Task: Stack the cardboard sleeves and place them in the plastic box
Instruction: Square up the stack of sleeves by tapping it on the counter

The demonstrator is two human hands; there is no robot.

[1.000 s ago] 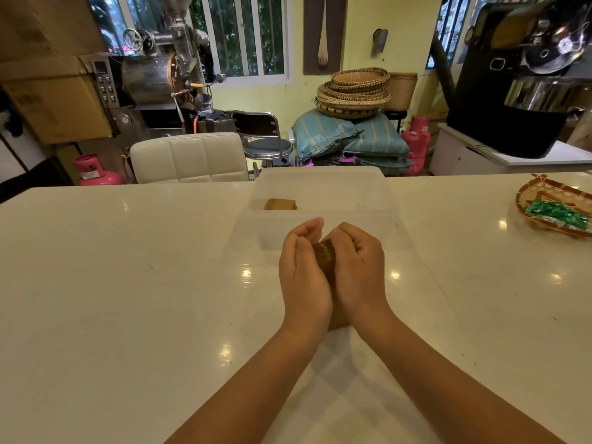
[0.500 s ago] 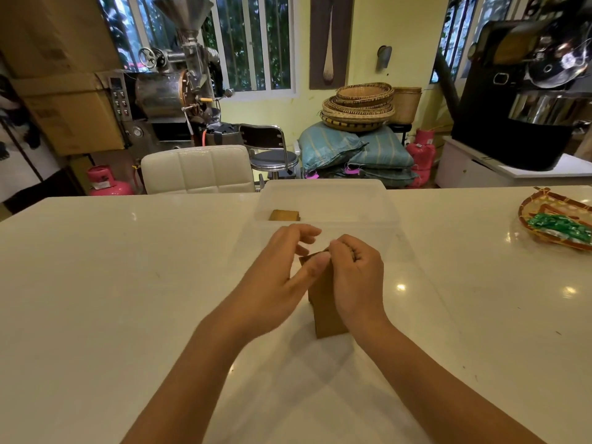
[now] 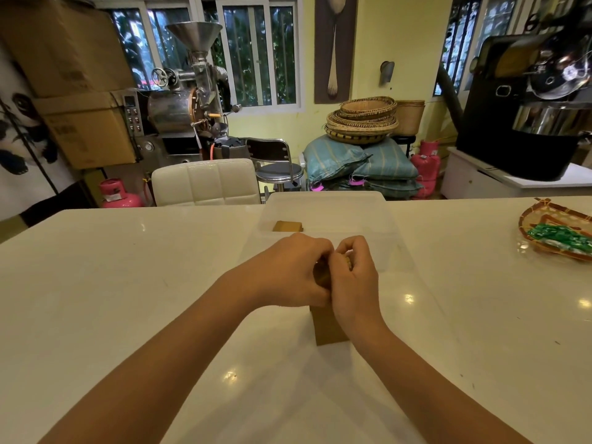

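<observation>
Plastic box (image 3: 326,213) behind cardboard sleeves (image 3: 330,328) on table (image 3: 128,283); basket (image 3: 557,235) right

A glossy white table (image 3: 128,315) fills the lower view, with ceiling lights mirrored in its top. On it near the far edge stands a clear plastic box (image 3: 326,216), and just in front of that a stack of brown cardboard sleeves (image 3: 330,328) (standing on end). Far right lies a woven tray (image 3: 538,219) holding green packets (image 3: 560,237).
</observation>
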